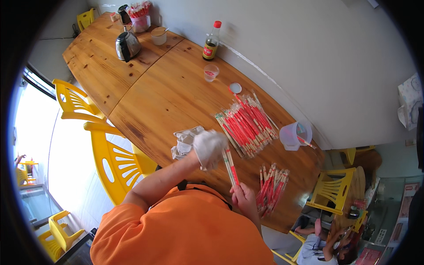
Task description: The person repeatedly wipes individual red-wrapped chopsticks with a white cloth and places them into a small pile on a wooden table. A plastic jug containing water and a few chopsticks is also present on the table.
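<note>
My right hand (243, 198) grips the lower end of a few wrapped chopsticks (233, 170) with red and pale sleeves, held slanting upward. White cloth (210, 145) covers my left hand (202, 158); its blurred folds hide the fingers and meet the upper ends of these chopsticks. Just behind it, a crumpled white cloth (185, 140) lies on the wooden table (159, 96). Beyond my right hand spreads a broad row of wrapped chopsticks (246, 126). A smaller, looser pile of wrapped chopsticks (273, 188) lies close to my right wrist.
A translucent plastic jug (291, 137) with a wrapped pair inside stands by the wall. Further along are a round lid (235, 87), a plastic cup (211, 73), a sauce bottle (211, 43) and a metal kettle (127, 46). Yellow chairs (114, 162) flank the table. Someone (318, 245) sits at lower right.
</note>
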The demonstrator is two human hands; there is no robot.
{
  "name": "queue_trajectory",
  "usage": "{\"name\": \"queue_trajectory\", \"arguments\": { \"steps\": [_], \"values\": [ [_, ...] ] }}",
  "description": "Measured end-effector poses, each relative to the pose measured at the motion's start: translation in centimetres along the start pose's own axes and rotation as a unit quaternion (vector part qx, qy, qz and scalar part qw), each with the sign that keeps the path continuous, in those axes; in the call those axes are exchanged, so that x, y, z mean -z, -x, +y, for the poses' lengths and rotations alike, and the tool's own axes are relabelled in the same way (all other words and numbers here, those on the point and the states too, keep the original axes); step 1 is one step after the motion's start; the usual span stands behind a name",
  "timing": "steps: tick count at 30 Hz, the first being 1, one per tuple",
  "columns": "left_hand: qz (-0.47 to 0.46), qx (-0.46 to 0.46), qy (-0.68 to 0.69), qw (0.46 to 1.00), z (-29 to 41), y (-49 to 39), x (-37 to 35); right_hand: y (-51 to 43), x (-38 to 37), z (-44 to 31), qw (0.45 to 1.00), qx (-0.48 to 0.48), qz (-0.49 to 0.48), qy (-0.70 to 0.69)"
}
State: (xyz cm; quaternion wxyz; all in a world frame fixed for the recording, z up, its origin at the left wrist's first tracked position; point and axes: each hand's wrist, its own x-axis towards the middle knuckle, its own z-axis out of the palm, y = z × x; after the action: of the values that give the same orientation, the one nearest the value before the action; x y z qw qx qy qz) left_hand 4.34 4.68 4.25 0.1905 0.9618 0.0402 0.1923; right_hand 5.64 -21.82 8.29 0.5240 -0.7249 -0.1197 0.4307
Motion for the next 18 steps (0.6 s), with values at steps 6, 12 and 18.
{"name": "queue_trajectory", "arguments": {
  "steps": [6,12,18],
  "values": [
    [-0.011,0.214,0.037,0.976,-6.9,1.4,5.5,3.2,4.5,5.6,0.972,-0.059,0.225,0.02],
    [-0.198,0.063,0.039,0.977,-2.8,2.7,5.3,3.8,10.6,11.8,0.809,-0.072,0.395,0.43],
    [-0.073,0.081,0.166,0.98,-3.5,4.9,3.9,2.9,12.2,13.5,0.686,-0.057,0.454,0.565]
  ]
}}
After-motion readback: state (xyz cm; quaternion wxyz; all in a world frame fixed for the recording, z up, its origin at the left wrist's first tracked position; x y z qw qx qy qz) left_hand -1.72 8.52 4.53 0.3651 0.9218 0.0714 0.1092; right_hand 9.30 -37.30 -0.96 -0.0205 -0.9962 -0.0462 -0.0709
